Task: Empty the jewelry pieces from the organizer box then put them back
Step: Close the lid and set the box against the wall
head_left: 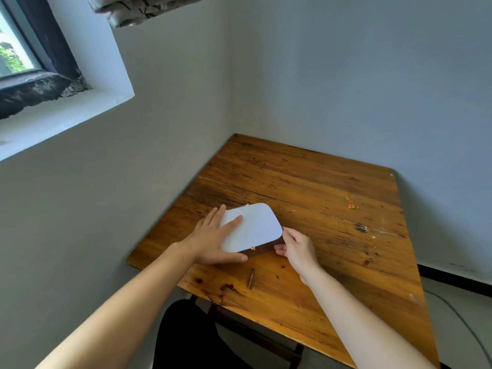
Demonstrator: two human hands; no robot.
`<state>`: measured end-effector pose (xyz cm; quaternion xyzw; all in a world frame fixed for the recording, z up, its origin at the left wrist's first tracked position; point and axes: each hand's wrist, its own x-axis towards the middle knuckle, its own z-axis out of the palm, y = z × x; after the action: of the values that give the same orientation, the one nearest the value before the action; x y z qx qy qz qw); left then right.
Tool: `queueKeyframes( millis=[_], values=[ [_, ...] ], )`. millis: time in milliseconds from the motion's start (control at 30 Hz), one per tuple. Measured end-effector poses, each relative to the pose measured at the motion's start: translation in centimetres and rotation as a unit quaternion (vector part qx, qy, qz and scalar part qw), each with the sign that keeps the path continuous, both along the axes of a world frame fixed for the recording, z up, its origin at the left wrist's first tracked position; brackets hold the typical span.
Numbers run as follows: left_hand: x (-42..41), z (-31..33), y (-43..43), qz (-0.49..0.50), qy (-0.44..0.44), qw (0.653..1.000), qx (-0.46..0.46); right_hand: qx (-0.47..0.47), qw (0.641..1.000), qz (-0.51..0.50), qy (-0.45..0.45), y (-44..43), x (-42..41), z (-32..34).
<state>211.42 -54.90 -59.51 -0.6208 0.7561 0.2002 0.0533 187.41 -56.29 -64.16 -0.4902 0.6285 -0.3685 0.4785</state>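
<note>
1. Nearest, two bare forearms reach in; dark clothing shows below the scratched orange-brown wooden worktop (306,288).
2. The left hand (213,241) lies flat, grip spread open, on the white rounded lid of the dark-sided organizer box (253,227).
3. The right hand (295,249) touches the box's right corner, fingers loosely curled; its grip is hard to judge.
4. The box's inside is hidden.
5. Farther right lie small gold jewelry pieces (351,203), too small to identify.
6. Pale walls meet behind; a window (16,49) sits upper left.
</note>
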Motion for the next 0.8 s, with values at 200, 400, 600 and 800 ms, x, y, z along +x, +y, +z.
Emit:
queueKeyframes(
  millis=[200,400,600,800],
  values=[
    [-0.7,-1.5,-0.2,0.052,0.018,0.994,-0.092,0.000,0.999,0.020,-0.041,0.2,0.0,0.2],
    [0.2,-2.5,0.2,0.175,0.028,0.962,-0.210,-0.054,0.978,0.149,0.136,-0.1,0.8,-0.9],
    [2.9,-2.1,-3.0,0.297,-0.013,0.929,-0.221,-0.084,0.945,0.241,0.207,-0.3,0.1,-2.5],
    [4.9,-2.2,-5.9,0.342,-0.043,0.920,-0.188,-0.105,0.944,0.231,0.210,-0.5,0.0,-3.1]
  ],
)
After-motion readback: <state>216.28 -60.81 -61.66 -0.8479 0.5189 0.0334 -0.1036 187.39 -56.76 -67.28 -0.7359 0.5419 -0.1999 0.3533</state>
